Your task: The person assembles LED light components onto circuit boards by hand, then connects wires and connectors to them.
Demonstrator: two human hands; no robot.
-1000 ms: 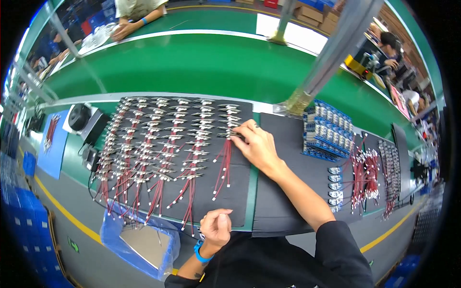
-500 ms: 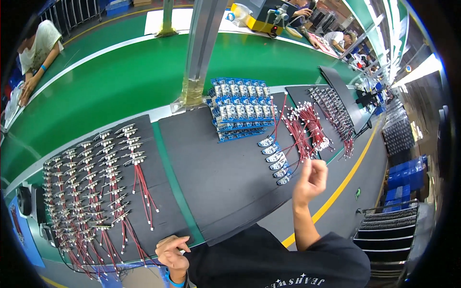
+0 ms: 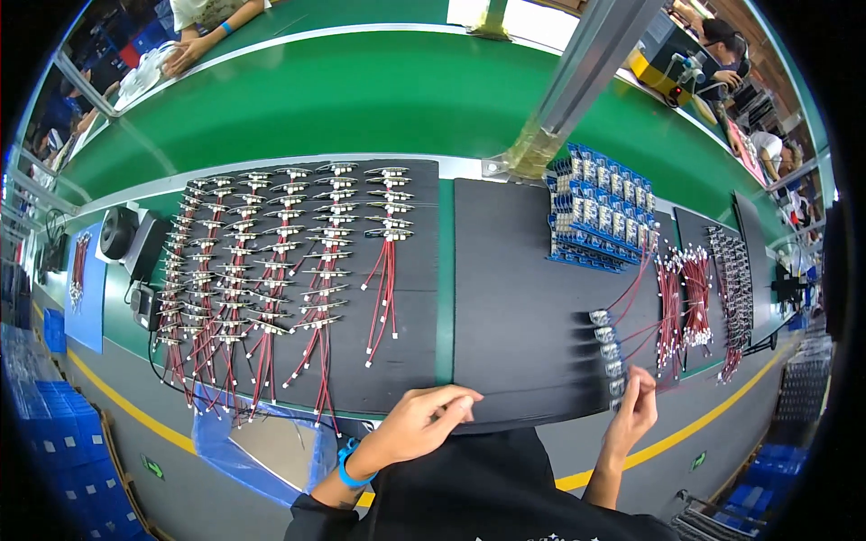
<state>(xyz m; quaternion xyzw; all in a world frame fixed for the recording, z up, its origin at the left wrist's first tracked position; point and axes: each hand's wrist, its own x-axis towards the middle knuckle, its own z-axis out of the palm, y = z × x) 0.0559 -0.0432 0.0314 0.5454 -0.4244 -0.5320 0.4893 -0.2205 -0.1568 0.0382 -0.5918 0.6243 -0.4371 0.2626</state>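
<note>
My right hand (image 3: 634, 410) is closed in a pinch beside the near end of a short column of small blue-and-white circuit boards (image 3: 606, 347). What its fingertips hold, if anything, is too small to tell. Red wires run from these boards toward bundles of red wire leads with white connectors (image 3: 668, 311). Low over the front edge of the black mat (image 3: 523, 298) is my left hand (image 3: 426, 422), thumb against its fingers, nothing visible in it. Left of it lie several rows of boards with red wires attached (image 3: 338, 216).
A stack of blue board panels (image 3: 603, 212) stands at the mat's back right, by a metal post (image 3: 586, 81). More wired boards (image 3: 732, 279) lie farther right. A black round device (image 3: 119, 233) sits at the left. Other people work across the green bench (image 3: 361, 90).
The view has swung left, so the bench contents sit farther right in it. My left hand has come to the mat's front edge; my right hand has moved to the boards' near end.
</note>
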